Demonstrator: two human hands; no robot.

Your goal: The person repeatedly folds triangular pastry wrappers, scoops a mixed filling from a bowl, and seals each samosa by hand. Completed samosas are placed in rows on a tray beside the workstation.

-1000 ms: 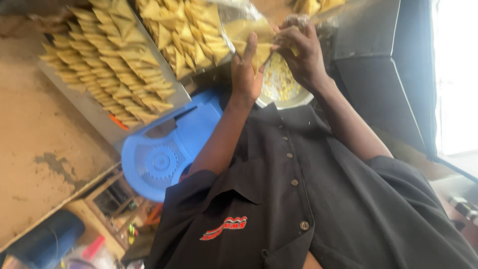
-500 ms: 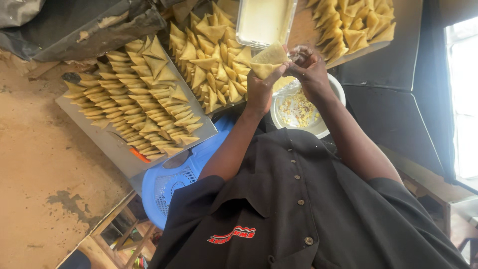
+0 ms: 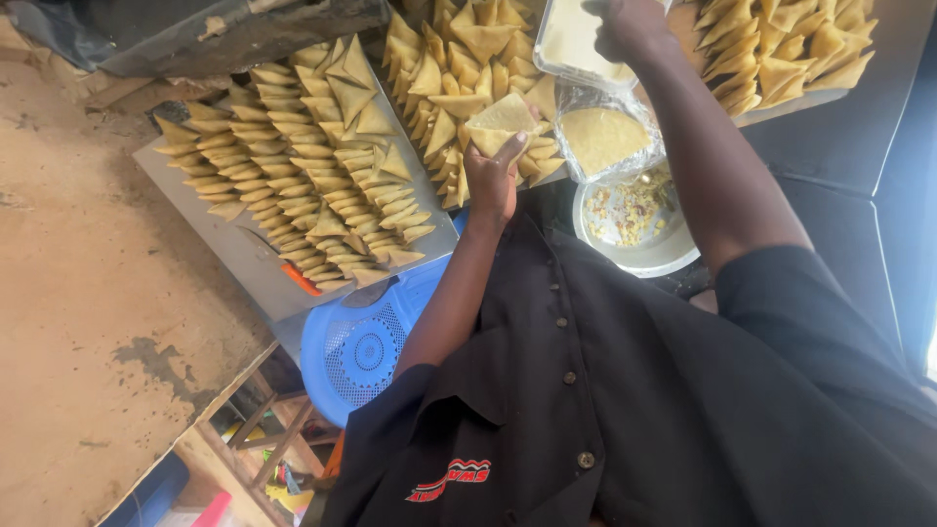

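- Nearest, black buttoned shirt (image 3: 625,410), with a blue perforated basket (image 3: 361,346) just beside the left elbow.
- Left hand (image 3: 491,181) raised, fingers pinched round a folded pastry triangle (image 3: 503,122), held above the packed rows and touching none of them.
- Just right of it, white bowl (image 3: 673,256) of crumbly filling, and a clear bag (image 3: 603,137) of yellow paste.
- Farther off, right hand (image 3: 625,24) down at a clear tub (image 3: 566,44) of pale paste; curled over it, grip impossible to tell.
- Probably sealing the triangle's edge; next calls for bringing paste to the held flap, pressing without splitting it.
- Farthest, grey tray (image 3: 224,244) with rows of finished triangles.
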